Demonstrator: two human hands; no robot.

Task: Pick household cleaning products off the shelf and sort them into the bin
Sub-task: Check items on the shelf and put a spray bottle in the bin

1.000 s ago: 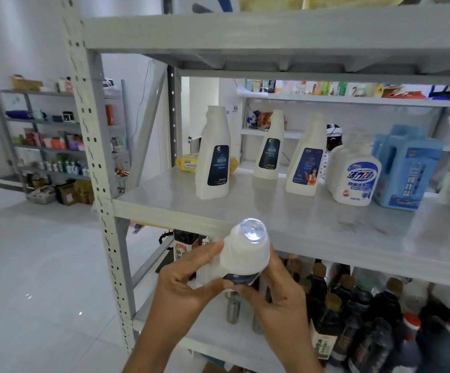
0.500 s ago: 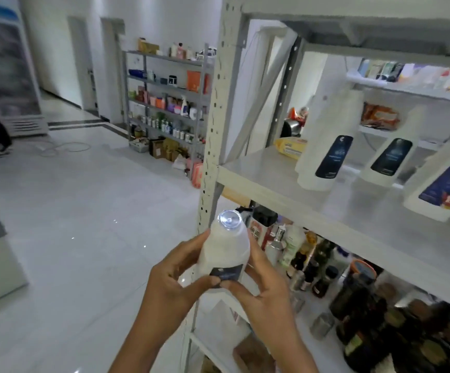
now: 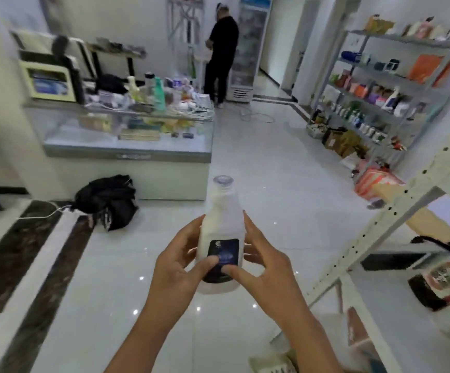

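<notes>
Single head-worn view, wide-angle, aimed forward and slightly down across a glossy tiled floor (image 3: pixel 245 162). Hands and forearms close in at bottom centre, entering from the lower edge. Shelf upright (image 3: pixel 396 208) cut diagonally through the right side, very near the lens. Glass counter (image 3: pixel 127 154) in mid-distance left; a second shelf rack (image 3: pixel 380 84) far right. Blurred toward the edges. No second view to overlap.

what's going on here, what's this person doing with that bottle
A person is holding a white bottle upright in both hands, the left hand and the right hand each on one side, thumbs on its dark label. It is out over the tiled floor, with the shelf frame off to the right. No bin is in view, so the bottle is not yet sorted. Another person in black stands by a fridge at the far end.
</notes>
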